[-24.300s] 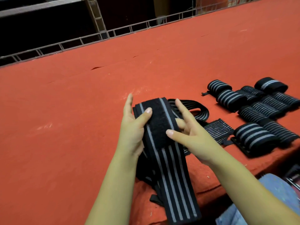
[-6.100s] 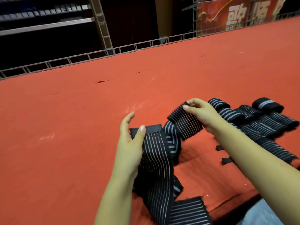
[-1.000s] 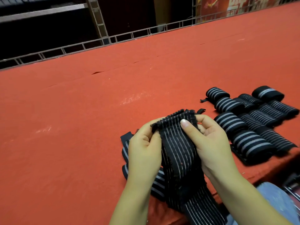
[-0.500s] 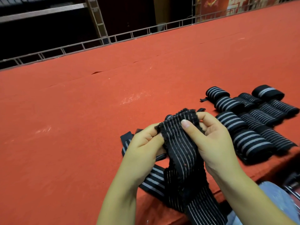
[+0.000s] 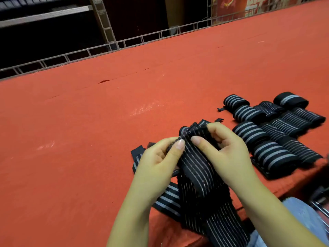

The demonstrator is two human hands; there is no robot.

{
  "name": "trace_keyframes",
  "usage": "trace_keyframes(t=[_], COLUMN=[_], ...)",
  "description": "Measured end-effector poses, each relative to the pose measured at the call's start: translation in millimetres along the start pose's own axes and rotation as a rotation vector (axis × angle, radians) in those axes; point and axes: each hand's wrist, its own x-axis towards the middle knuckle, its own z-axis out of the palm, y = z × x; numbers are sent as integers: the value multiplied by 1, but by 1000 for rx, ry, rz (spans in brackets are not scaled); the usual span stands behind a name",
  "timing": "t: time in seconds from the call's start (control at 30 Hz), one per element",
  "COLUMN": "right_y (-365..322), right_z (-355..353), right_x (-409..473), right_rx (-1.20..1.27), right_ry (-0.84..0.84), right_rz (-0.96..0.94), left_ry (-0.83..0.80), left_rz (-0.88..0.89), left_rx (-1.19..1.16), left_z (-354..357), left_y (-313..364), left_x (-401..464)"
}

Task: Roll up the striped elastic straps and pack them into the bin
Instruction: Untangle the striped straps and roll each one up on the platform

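Both hands, left hand point(image 5: 156, 168) and right hand point(image 5: 226, 154), pinch the fine-striped strap point(image 5: 197, 168) with curled fingers, starting its roll. Right of it, finished rolls point(image 5: 274, 129) crowd the desk point(image 5: 89, 139); no bin visible, packing remains.

A wide table point(image 5: 89, 148) covered in red-orange felt fills most of the view, with a small dark tear point(image 5: 105, 81) in the covering toward the far edge and pale scuff marks point(image 5: 144, 109) near its middle. Along that far edge runs a low grey metal rail point(image 5: 142, 39) of open rectangles, and behind it stand a slotted metal upright point(image 5: 103, 20) and dim shelving point(image 5: 44, 15). At the far right corner hangs a red banner point(image 5: 231, 6) with pale characters, too blurred to read.
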Motion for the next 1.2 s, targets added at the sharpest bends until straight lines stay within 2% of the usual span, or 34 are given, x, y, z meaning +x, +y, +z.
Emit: trace_keyframes(t=[0.23, 0.27, 0.4, 0.57, 0.67, 0.8, 0.9, 1.1, 1.2], right_y=[5, 6, -1, -6, -7, -7, -8, -11, -11], right_z=[-5, -6, -10, -9, -8, -6, -9, -15, -13], right_x=[6, 7, 7, 8, 9, 7, 8, 8, 8], right_rx=[-191, -169, 249, 363, 383, 368, 408, 269, 217], right_ry=[1, 1, -112, -15, 4, 42, 30, -187, -188], right_rz=[-88, -70, 41, 76, 101, 98, 107, 131, 103], left_ry=[-38, -45, -51, 107, 166, 184, 181, 166, 152], left_rz=[31, 37, 56, 218, 225, 182, 169, 170, 165], left_rx=[81, 86, 70, 97, 100, 33, 66, 100, 122], left_z=[-4, -5, -6, -2, 1, 2, 2, 2, 4], left_y=[-2, -2, 5, 6, 5, 6, 6, 5, 3], left_x=[0, 0, -1, -2, 0, 2, 2, 3, 2])
